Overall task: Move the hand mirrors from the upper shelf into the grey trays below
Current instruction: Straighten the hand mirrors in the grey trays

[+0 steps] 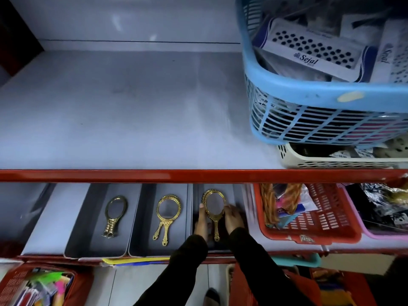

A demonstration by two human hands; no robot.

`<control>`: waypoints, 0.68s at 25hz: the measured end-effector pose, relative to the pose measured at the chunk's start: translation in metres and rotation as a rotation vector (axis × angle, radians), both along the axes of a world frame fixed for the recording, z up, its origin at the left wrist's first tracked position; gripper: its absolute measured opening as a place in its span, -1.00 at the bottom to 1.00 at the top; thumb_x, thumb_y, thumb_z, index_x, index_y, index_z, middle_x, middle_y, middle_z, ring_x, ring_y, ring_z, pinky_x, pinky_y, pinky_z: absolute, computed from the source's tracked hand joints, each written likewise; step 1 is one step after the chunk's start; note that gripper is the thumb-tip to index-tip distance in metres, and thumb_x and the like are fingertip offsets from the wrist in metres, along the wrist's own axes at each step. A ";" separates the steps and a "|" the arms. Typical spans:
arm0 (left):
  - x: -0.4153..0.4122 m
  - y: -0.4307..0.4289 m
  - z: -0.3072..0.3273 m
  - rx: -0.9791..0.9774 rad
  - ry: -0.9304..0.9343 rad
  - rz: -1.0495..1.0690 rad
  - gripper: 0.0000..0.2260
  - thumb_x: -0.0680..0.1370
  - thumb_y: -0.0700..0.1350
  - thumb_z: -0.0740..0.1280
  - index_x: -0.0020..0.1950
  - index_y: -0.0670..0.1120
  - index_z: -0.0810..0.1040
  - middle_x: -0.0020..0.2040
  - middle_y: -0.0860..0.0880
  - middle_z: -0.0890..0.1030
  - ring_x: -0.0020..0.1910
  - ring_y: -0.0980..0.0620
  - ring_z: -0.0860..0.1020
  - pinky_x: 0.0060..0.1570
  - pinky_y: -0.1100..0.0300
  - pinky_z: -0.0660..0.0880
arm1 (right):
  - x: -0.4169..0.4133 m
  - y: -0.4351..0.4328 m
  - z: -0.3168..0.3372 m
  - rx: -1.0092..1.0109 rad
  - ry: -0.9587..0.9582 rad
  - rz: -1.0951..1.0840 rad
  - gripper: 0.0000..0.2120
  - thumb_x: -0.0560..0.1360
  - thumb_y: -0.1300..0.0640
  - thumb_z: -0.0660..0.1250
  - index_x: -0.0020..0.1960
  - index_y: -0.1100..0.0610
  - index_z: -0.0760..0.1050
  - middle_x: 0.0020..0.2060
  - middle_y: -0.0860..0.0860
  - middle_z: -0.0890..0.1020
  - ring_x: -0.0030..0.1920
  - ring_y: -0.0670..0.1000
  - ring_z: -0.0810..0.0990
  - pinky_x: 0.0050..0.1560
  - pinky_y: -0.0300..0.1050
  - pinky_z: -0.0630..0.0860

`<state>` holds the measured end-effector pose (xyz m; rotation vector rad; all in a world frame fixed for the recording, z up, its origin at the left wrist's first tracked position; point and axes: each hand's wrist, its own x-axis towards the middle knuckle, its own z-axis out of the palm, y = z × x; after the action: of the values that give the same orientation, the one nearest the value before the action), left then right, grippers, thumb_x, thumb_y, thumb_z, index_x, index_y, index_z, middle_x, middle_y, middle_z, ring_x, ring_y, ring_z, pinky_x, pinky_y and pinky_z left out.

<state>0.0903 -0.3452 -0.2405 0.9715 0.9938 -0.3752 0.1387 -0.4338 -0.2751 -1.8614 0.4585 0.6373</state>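
Note:
Three grey trays sit side by side on the lower shelf. The left tray [86, 228] holds gold hand mirrors [114, 215] stacked together. The middle tray [143, 228] holds two gold mirrors [167, 215] lying one on the other. Over the right tray [239, 195] both hands grip a gold oval hand mirror [213, 208]: my left hand [201, 221] on its left rim, my right hand [233, 218] on its right rim. A second rim shows behind this mirror. The upper shelf [123, 111] has no mirrors on it.
A blue basket [309, 93] of boxed goods stands on a cream basket [331, 161] at the upper shelf's right. A red shelf edge [132, 175] runs across. Right of the trays are a red basket [309, 217] and a pink one [364, 230]. More goods lie below.

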 end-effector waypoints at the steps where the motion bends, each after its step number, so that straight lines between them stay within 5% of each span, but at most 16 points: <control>1: 0.000 0.000 0.002 -0.009 0.012 0.013 -0.29 0.55 0.35 0.00 0.53 -0.10 0.28 0.44 -0.25 0.39 0.39 -0.22 0.40 0.16 -0.02 0.41 | 0.000 0.001 0.000 -0.003 -0.008 0.004 -0.63 0.64 0.06 0.09 0.36 0.21 0.42 0.34 0.19 0.50 0.33 0.15 0.46 0.21 -0.16 0.32; 5: 0.005 0.004 0.006 -0.028 0.009 0.045 -0.31 0.56 0.33 0.01 0.52 -0.11 0.30 0.43 -0.25 0.40 0.32 -0.20 0.44 0.01 0.05 0.43 | 0.003 0.004 0.001 -0.025 -0.030 0.045 -0.60 0.64 0.03 0.08 0.39 0.20 0.40 0.35 0.18 0.49 0.35 0.15 0.46 0.35 -0.04 0.36; 9: 0.006 0.005 0.007 -0.001 -0.010 0.067 -0.35 0.58 0.30 0.03 0.48 -0.11 0.35 0.20 -0.17 0.52 -0.09 -0.04 0.50 -0.20 0.15 0.44 | 0.003 0.005 0.000 -0.018 -0.038 0.059 -0.61 0.65 0.06 0.07 0.39 0.18 0.40 0.35 0.17 0.50 0.32 0.14 0.48 0.27 -0.12 0.36; 13: 0.006 0.005 0.006 0.026 0.007 0.055 -0.35 0.59 0.30 0.00 0.51 -0.11 0.30 0.43 -0.22 0.40 0.32 -0.20 0.44 0.05 0.05 0.39 | 0.004 0.004 0.000 -0.026 -0.039 0.065 -0.61 0.65 0.05 0.06 0.39 0.16 0.42 0.35 0.16 0.51 0.33 0.14 0.48 0.32 -0.08 0.36; 17: 0.008 0.003 0.010 0.013 -0.033 0.061 -0.37 0.62 0.23 -0.03 0.52 -0.17 0.28 0.45 -0.25 0.38 0.41 -0.20 0.39 0.11 0.11 0.33 | 0.004 0.002 0.002 -0.028 -0.058 0.080 -0.61 0.65 0.05 0.05 0.37 0.17 0.44 0.34 0.16 0.52 0.32 0.13 0.49 0.27 -0.12 0.37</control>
<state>0.0979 -0.3427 -0.2304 0.9538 0.9947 -0.3009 0.1423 -0.4320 -0.2729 -1.9275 0.3578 0.6312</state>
